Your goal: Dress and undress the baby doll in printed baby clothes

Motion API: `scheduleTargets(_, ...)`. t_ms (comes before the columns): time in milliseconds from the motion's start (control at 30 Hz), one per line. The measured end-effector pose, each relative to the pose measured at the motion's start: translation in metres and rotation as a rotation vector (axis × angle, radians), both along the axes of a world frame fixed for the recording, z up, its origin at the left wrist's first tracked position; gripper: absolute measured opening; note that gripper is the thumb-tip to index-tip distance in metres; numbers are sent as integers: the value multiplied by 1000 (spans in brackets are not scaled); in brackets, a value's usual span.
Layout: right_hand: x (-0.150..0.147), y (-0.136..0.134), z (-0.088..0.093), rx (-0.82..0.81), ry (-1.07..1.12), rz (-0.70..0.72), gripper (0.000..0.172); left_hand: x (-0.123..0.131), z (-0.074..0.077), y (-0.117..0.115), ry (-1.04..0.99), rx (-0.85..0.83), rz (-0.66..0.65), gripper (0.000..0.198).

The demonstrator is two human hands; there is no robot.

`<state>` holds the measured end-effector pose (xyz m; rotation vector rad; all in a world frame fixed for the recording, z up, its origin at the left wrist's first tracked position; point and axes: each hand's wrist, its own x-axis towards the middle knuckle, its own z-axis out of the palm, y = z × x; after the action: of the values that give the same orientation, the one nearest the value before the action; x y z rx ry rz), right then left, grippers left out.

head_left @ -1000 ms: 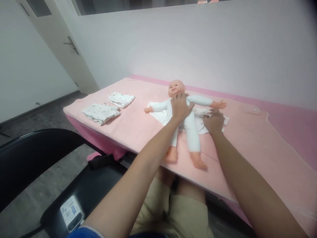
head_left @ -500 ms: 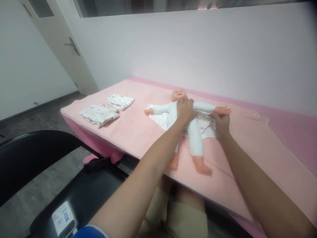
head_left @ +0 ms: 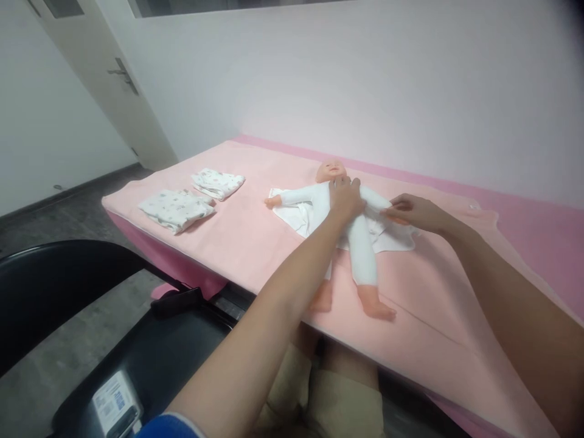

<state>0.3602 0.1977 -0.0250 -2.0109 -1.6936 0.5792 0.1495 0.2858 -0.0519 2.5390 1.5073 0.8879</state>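
Observation:
A baby doll in a white suit lies on its back on a white cloth spread over the pink table cover. My left hand rests flat on the doll's chest, fingers curled over it just below the head. My right hand has closed its fingers around the doll's arm and sleeve on the right side, covering the doll's hand. The doll's bare feet point toward me.
Two folded patterned garments lie at the left end of the table. A black chair and a black tray with a labelled device sit at lower left. A white wall runs behind; a door stands at the left.
My right hand has lifted off the cloth beside the doll and taken hold of the doll's outstretched arm. My left hand stays on the chest. The view has shifted slightly.

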Motion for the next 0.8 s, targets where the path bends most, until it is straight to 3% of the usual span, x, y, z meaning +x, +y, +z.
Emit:
scheduleTargets(167, -25, 21, -19, 94, -322, -17, 52, -35, 11, 17, -94, -31, -99, 33)
scheduleTargets(333, -51, 28, -45, 196, -388, -137, 61, -117, 4, 28, -70, -84, 134, 27)
scheduleTargets(467, -69, 29, -58, 314, -348, -195, 63, -162, -10, 32, 60, -199, 147, 37)
scheduleTargets(633, -75, 31, -55, 348, -367, -231, 54, -167, -18, 30, 154, -129, 124, 48)
scheduleTargets(800, -65, 16, -24, 316, -314, -264, 54, -156, -12, 17, 163, -86, 115, 41)
